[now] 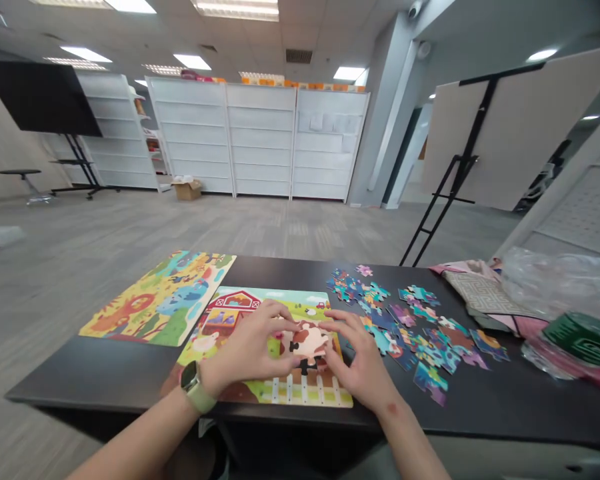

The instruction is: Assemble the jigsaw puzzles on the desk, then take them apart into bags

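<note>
A farm jigsaw puzzle (205,343) lies on the black table, with a red barn, a hen and a white fence. Over its middle is a brown-and-white cow puzzle piece (312,339), with dark gaps beside and below it. My left hand (257,340) curves in from the left, thumb and fingertips closed at the piece's left edge. From the right, my right hand (357,357) grips the opposite edge between thumb and fingers. The fingers partly cover the picture, so whether the piece sits flat or slightly raised is hard to tell.
A yellow animal puzzle (163,297) lies to the left. Several loose puzzle pieces (420,333) are scattered on the right. Beyond them are a patterned pink-edged bag (485,293), clear plastic wrapping (555,280) and a green round package (585,339). The table (80,373) ends close in front.
</note>
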A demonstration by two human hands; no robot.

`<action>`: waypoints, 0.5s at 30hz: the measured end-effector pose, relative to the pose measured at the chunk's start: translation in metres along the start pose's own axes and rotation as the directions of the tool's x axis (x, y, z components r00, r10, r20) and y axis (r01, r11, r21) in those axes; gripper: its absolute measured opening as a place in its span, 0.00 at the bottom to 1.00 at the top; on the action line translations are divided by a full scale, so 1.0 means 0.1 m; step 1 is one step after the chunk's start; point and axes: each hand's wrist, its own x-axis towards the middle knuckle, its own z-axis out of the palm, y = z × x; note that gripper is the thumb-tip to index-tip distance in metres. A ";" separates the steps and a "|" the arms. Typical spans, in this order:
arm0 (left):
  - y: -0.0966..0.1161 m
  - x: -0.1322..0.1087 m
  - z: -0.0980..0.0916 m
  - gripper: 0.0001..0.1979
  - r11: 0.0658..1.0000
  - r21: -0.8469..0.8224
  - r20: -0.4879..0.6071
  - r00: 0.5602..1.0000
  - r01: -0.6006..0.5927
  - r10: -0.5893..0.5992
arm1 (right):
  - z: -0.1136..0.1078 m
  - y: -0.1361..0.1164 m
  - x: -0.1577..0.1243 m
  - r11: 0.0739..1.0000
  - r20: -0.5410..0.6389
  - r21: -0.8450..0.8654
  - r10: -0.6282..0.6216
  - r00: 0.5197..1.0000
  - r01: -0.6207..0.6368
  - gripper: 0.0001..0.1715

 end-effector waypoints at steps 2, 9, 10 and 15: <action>0.01 0.01 0.03 0.15 1.000 0.005 0.011 1.000 0.002 -0.002 | -0.02 -0.01 -0.02 1.000 0.044 0.022 -0.005 0.999 0.004 0.22; -0.01 -0.01 0.05 0.17 0.999 0.039 0.072 0.997 -0.015 0.012 | -0.07 -0.04 -0.11 0.995 0.148 -0.098 0.037 0.988 -0.023 0.21; -0.01 -0.01 0.06 0.17 0.999 0.043 0.077 0.997 -0.013 0.010 | -0.07 -0.04 -0.11 0.993 0.146 -0.116 0.043 0.988 -0.026 0.20; -0.01 -0.02 0.06 0.14 0.997 0.071 0.122 0.992 0.005 -0.013 | -0.04 -0.05 -0.11 0.985 0.179 -0.170 0.041 0.983 -0.010 0.20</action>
